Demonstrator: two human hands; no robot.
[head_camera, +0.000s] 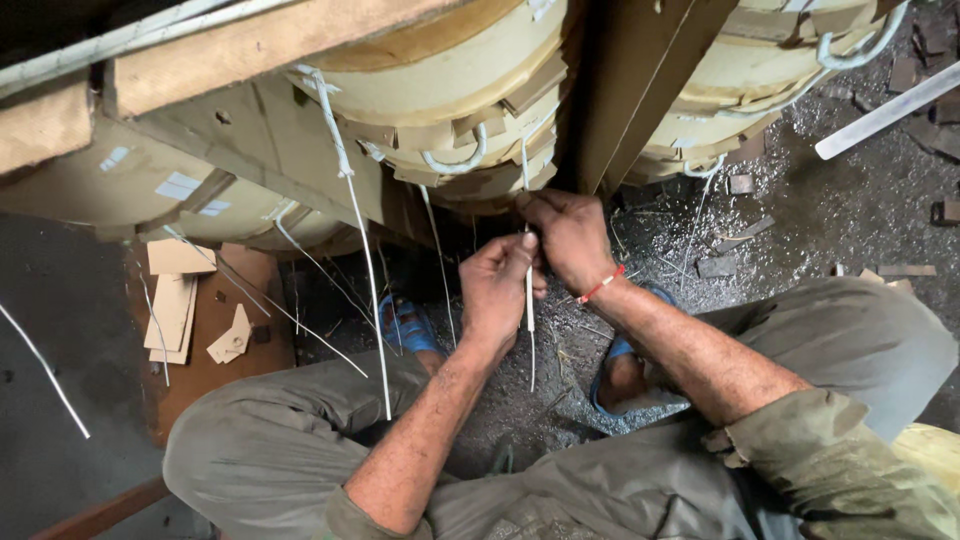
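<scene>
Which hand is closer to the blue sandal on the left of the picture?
Left. The left hand hangs just beside the blue rubber sandal; the right hand is higher and farther away, past the left hand.

Two hands (497, 285), two blue sandals (405, 325), one red wrist thread (601, 286), several white sleeved wires (529, 300).

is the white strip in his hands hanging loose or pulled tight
Pulled tight between the hands: the white strip runs straight from the coil down through the right hand and left hand. Its end below the left hand hangs free.
</scene>
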